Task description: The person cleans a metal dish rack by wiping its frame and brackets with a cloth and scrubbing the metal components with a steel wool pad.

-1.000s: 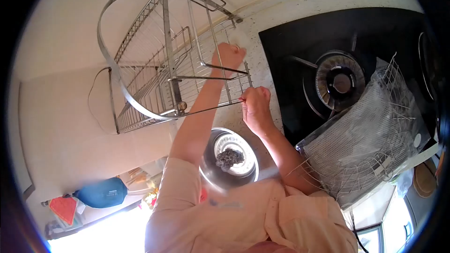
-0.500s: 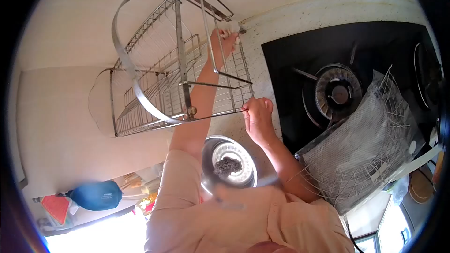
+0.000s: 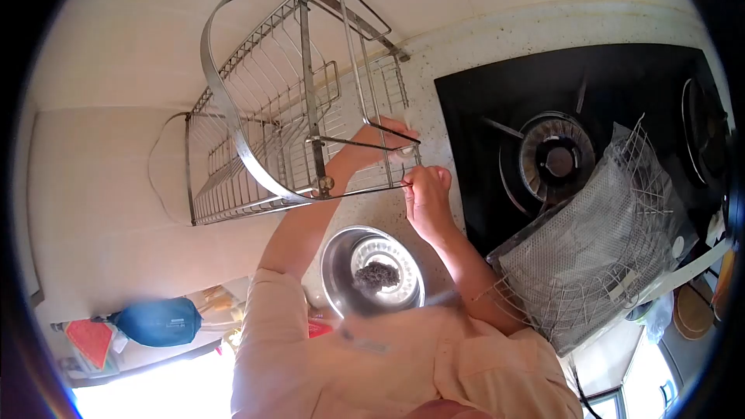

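A metal wire dish rack (image 3: pixel 310 101) stands tilted against the wall on the left. My left hand (image 3: pixel 388 138) reaches in among its wires, fingers bent around a small whitish wad (image 3: pixel 405 152) that looks like cloth, at the rack's right end. Bars partly cover those fingers. Close by, my right hand (image 3: pixel 425 186) pinches the rack's near right corner rod. Below the rack sits a steel bowl (image 3: pixel 330 268) with a dark grey scourer-like clump (image 3: pixel 376 275) inside.
A black gas hob (image 3: pixel 473 124) lies to the right with a round burner (image 3: pixel 559 157). Grey mesh over a wire frame (image 3: pixel 590 240) leans across its near edge. A blue oven mitt-like item (image 3: pixel 159 323) hangs at lower left.
My left hand has come back towards me along the rack's right end, from the far corner to near my right hand. My right hand keeps its hold. The view has shifted slightly.
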Demonstrator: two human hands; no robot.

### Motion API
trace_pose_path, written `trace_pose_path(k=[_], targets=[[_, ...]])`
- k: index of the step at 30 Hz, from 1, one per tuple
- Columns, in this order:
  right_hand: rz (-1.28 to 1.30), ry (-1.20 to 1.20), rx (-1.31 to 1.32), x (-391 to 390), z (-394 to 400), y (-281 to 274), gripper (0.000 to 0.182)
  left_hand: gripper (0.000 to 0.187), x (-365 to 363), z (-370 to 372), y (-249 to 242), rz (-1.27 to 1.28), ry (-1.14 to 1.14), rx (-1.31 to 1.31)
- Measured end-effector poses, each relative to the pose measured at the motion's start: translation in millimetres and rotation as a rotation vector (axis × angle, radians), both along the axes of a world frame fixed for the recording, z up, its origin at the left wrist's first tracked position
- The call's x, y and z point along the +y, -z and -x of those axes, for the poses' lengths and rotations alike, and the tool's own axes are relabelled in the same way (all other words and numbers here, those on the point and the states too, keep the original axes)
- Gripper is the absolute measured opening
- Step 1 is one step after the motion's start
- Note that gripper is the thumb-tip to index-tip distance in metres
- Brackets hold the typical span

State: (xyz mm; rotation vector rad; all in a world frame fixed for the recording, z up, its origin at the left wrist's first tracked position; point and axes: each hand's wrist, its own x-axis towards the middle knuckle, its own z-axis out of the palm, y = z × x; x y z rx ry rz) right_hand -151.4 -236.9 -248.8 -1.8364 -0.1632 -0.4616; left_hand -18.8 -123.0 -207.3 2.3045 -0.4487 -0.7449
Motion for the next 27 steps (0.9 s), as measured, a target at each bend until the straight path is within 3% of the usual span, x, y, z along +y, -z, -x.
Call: trace_pose_path(k=[3,4,6,8,9,13,18,21,24,25,27], targets=[[-0.003,-0.015,0.016,-1.0,2.0,0.1,0.010,0.030,-6.0,-45.2,-9.2,-0.250,-0.345,-0.466],[0.001,-0.016,0.017,-0.8,2.0,0.3,0.010,0.029,-11.8,-60.0,-7.3,0.137,-0.499,-0.491],[0.010,-0.021,0.018,-1.7,0.5,-0.1,0.010,0.028,-27.4,-81.6,-2.1,0.488,-0.628,-0.548],[0.020,-0.035,0.025,-3.3,1.7,-0.9,0.010,0.028,-41.9,-94.2,2.9,0.400,-0.602,-0.635],[0.022,-0.051,0.026,-4.0,2.2,-0.3,0.011,0.025,-46.9,-97.9,-0.5,0.414,-0.560,-0.520],[0.020,-0.063,0.028,-4.1,3.4,1.1,0.011,0.023,-44.9,-109.6,26.7,0.612,-0.726,-0.683],[0.042,-0.073,0.041,-7.2,2.2,-1.9,0.010,0.019,-48.2,-103.8,-10.4,0.694,-0.746,-0.856],[0.020,-0.066,0.045,-5.4,1.8,-1.2,0.009,0.018,-37.6,-116.9,11.0,0.815,-0.669,-0.894],[0.051,-0.052,0.048,-5.1,2.9,-1.9,0.008,0.017,-41.3,-109.0,37.8,0.519,-0.722,-0.672],[0.048,-0.056,0.037,-6.5,-0.2,-1.2,0.007,0.016,-46.7,-108.9,39.6,0.684,-0.674,-0.716],[0.035,-0.075,0.035,-5.9,2.5,0.2,0.007,0.015,-45.4,-107.8,29.6,0.427,-0.643,-0.707]])
